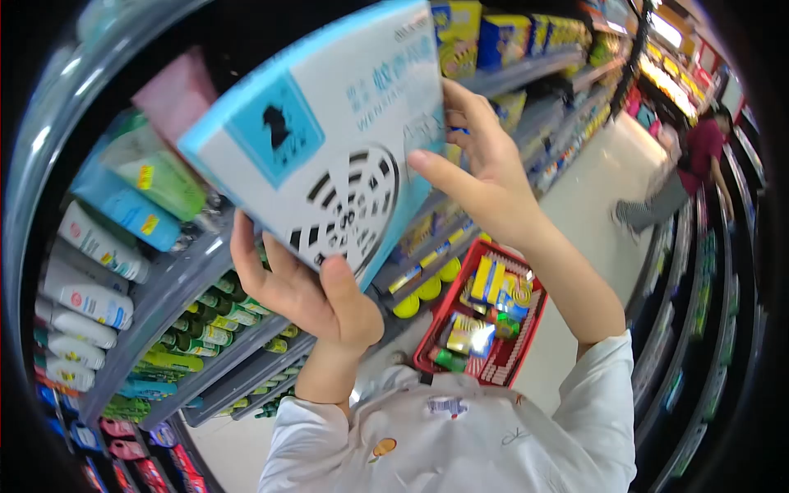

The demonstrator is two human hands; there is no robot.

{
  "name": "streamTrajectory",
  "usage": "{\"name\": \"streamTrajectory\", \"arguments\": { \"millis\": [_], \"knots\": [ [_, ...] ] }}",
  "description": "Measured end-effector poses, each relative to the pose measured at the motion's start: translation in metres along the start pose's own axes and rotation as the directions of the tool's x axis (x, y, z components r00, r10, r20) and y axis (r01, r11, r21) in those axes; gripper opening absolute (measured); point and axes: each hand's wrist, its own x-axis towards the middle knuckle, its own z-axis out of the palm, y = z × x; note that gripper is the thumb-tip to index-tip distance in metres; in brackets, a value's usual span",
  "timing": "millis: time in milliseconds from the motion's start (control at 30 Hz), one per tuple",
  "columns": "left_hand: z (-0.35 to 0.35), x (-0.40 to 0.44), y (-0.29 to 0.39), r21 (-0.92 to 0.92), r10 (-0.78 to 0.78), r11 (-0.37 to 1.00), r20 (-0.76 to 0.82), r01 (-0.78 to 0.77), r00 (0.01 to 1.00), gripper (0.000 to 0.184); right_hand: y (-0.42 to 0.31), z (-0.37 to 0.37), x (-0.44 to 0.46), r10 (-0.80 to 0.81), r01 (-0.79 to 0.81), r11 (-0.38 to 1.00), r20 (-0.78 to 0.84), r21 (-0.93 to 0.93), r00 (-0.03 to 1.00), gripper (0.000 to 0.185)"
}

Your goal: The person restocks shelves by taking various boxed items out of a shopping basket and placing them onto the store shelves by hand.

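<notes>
A blue-and-white mosquito coil box [345, 140] is held up and tilted before me, between both hands. Its front carries a black-and-white round pattern, a small blue square with a black figure and some printed characters. My left hand [308, 292] grips the lower left edge, thumb on the front and fingers going behind. At the right edge, my right hand [485, 168] holds on, its thumb over the front and its other fingers partly hidden behind the box. Below my arms, a red shopping basket [526, 329] stands on the floor with several packaged goods in it.
Close on the left runs a shelf [209, 255] of white bottles [86, 296], pouches and green bottles [205, 329]. Yellow and blue boxes [501, 41] fill the shelving ahead. Farther along the aisle, a person [703, 160] in a dark red top leans by the right-hand shelves [699, 329].
</notes>
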Motion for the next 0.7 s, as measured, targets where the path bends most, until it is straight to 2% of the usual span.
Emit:
{"name": "streamTrajectory", "arguments": {
  "millis": [133,167,200,233,300,333,367,433,500,533,633,667,700],
  "knots": [
    [-0.013,-0.074,-0.034,0.0,-0.113,0.993,0.226,0.116,0.968,0.064,0.026,-0.048,-0.084,0.252,-0.251,0.964,-0.002,-0.084,0.968,0.054],
    [-0.018,-0.098,-0.046,0.021,-0.147,0.989,0.3,0.147,0.943,0.062,0.035,-0.058,-0.114,0.344,-0.344,0.934,-0.012,-0.095,0.939,0.055],
    [-0.021,-0.122,-0.056,0.126,-0.176,0.982,0.375,0.137,0.91,0.059,0.047,-0.067,-0.148,0.43,-0.429,0.897,-0.016,-0.103,0.903,0.057],
    [-0.021,-0.145,-0.061,0.116,-0.31,0.95,0.443,0.289,0.841,0.057,0.061,-0.076,-0.18,0.502,-0.5,0.859,-0.016,-0.111,0.865,0.059],
    [-0.025,-0.195,-0.08,0.22,-0.504,0.857,0.542,0.466,0.672,0.053,0.081,-0.078,-0.258,0.667,-0.639,0.729,-0.046,0.245,0.743,0.063],
    [-0.027,-0.221,-0.086,0.326,-0.651,0.751,0.509,0.574,0.563,0.05,0.093,-0.077,-0.298,0.714,-0.682,0.692,-0.09,0.235,0.694,0.063],
    [-0.032,-0.252,-0.101,0.384,-0.656,0.751,0.526,0.537,0.541,0.048,0.104,-0.072,-0.337,0.753,-0.72,0.656,-0.133,0.228,0.644,0.064],
    [-0.038,-0.294,-0.113,0.584,-0.713,0.701,0.584,0.409,0.388,0.049,0.117,-0.055,-0.404,0.836,-0.855,0.518,-0.237,0.043,0.495,0.063],
    [-0.048,-0.34,-0.124,0.679,-0.789,0.611,0.562,0.407,0.248,0.051,0.134,-0.035,-0.484,0.863,-0.897,0.439,-0.303,0.05,0.405,0.062],
    [-0.06,-0.369,-0.133,0.684,-0.741,0.671,0.61,0.285,0.281,0.055,0.139,-0.028,-0.515,0.872,-0.916,0.402,-0.311,0.016,0.377,0.062],
    [-0.069,-0.4,-0.128,0.72,-0.79,0.607,0.591,0.337,0.16,0.056,0.121,-0.021,-0.531,0.948,-0.977,0.182,-0.282,0.109,0.145,0.063],
    [-0.074,-0.407,-0.128,0.734,-0.817,0.555,0.57,0.391,0.089,0.058,0.118,-0.021,-0.534,0.95,-0.981,0.166,-0.284,0.099,0.132,0.062],
    [-0.073,-0.408,-0.126,0.758,-0.828,0.534,0.558,0.374,0.05,0.058,0.116,-0.023,-0.534,0.948,-0.983,0.16,-0.291,0.09,0.128,0.061]
  ]
}}
